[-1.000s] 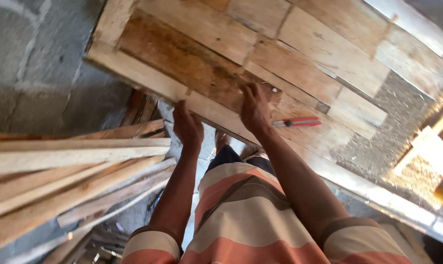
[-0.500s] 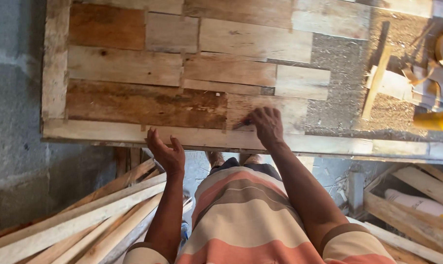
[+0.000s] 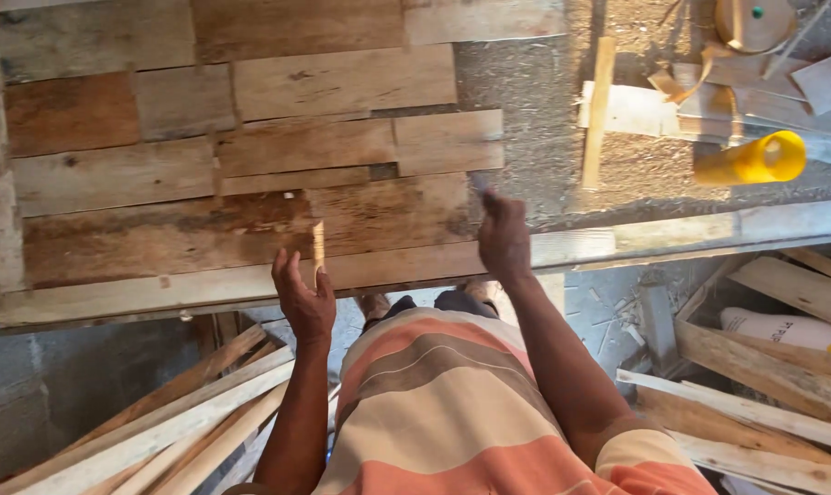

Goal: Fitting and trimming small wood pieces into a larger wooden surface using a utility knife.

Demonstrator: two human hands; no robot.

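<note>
A panel of mismatched reclaimed boards (image 3: 250,137) lies on the workbench in front of me. My left hand (image 3: 304,298) is at the panel's near edge rail (image 3: 113,298), pinching a short thin wood strip (image 3: 318,246) that stands upright. My right hand (image 3: 503,236) hovers blurred over the panel's near right corner with its fingers curled. A small dark tip shows above the fingers, and I cannot tell what it is. My striped orange, brown and cream shirt fills the bottom centre.
A yellow cylinder (image 3: 755,158) and a loose wooden stick (image 3: 599,110) lie on the sawdust-covered bench to the right, among offcuts (image 3: 654,110). Long planks (image 3: 159,422) lean at lower left. More lumber (image 3: 764,367) and a white bag (image 3: 782,330) sit at lower right.
The view has shifted left along the panel. My left hand rose to the panel's edge and now pinches a thin strip. My right hand lifted off the boards and moved right.
</note>
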